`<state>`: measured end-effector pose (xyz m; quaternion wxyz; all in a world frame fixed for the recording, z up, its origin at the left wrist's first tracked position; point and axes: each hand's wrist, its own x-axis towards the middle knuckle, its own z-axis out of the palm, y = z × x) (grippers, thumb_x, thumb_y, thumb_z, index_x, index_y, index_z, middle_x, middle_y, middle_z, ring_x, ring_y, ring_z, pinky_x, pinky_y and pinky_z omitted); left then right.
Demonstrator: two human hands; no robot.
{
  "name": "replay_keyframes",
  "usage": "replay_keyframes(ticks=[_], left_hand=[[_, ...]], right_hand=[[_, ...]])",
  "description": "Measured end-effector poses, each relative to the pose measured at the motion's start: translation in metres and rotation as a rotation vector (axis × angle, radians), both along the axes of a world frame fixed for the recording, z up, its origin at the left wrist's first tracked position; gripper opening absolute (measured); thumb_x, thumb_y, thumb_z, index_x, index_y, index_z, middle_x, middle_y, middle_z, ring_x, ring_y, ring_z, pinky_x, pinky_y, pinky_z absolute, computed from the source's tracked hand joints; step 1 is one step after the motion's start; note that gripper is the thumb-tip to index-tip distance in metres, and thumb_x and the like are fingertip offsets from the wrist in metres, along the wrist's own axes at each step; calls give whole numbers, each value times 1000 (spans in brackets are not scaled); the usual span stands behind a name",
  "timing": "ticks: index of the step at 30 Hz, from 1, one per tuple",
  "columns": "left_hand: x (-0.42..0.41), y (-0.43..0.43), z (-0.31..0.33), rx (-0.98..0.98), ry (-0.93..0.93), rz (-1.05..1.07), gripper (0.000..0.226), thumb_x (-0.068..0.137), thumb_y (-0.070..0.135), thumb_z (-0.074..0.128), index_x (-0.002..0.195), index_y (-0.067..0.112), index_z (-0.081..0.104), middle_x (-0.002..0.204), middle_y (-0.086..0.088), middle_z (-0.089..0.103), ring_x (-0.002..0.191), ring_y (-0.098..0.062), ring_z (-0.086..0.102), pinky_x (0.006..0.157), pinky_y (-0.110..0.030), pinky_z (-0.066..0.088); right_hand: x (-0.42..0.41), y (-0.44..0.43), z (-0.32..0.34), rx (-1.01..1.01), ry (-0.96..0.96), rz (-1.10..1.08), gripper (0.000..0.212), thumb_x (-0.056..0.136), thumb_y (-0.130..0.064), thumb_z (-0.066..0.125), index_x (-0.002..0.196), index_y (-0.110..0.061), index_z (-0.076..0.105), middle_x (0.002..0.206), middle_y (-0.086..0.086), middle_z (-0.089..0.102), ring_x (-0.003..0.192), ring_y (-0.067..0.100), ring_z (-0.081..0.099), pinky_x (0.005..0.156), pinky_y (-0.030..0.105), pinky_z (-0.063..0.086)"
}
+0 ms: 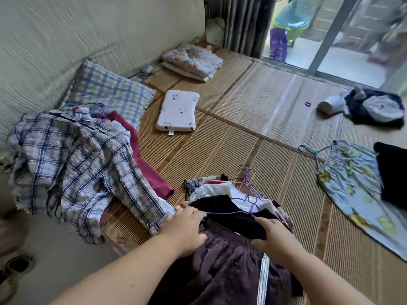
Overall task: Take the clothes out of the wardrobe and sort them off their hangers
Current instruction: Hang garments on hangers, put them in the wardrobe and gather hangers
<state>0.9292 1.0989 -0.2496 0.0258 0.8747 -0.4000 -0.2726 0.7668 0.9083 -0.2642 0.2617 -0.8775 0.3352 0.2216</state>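
I count two hands, left hand and right hand; two pillows, checked pillow and white pillow; one plaid shirt; one black top; one floral garment; one hair tie. Purple hangers tangled, uncountable.

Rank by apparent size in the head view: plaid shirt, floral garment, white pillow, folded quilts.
1. plaid shirt
2. floral garment, partly covered and cut off by the frame edge
3. white pillow and folded quilts look alike. The quilts lie farther off, so unranked.

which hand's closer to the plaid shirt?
Left. The left hand is beside the plaid shirt, gripping the dark garment; the right hand grips that garment farther right.
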Motion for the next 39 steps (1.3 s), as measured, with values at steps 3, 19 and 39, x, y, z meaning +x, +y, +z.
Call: replay_keyframes(ticks=[3,19,39], left_hand=[[18,-16,-35,44,22,-75,61,83,48,52,140,33,36,142,6,37,134,-20,32,110,-41,29],[30,-111,-262,330,71,-74,73,89,51,47,149,34,8,159,1,9,142,-27,17,107,-51,28],[-25,-100,-10,-749,58,470,25,98,32,43,115,28,62,91,9,64,84,-13,61,71,-23,42]], right_hand=[[-3,-12,-40,34,41,-174,76,82,-38,61,147,-27,25,139,5,40,120,21,49,95,30,44],[-48,-81,-254,-27,292,-405,81,77,-66,48,146,-41,15,147,-7,31,133,20,34,103,54,26],[-27,-69,-22,249,-586,-157,26,88,-30,62,80,-54,68,76,-34,64,78,-11,59,73,14,46]])
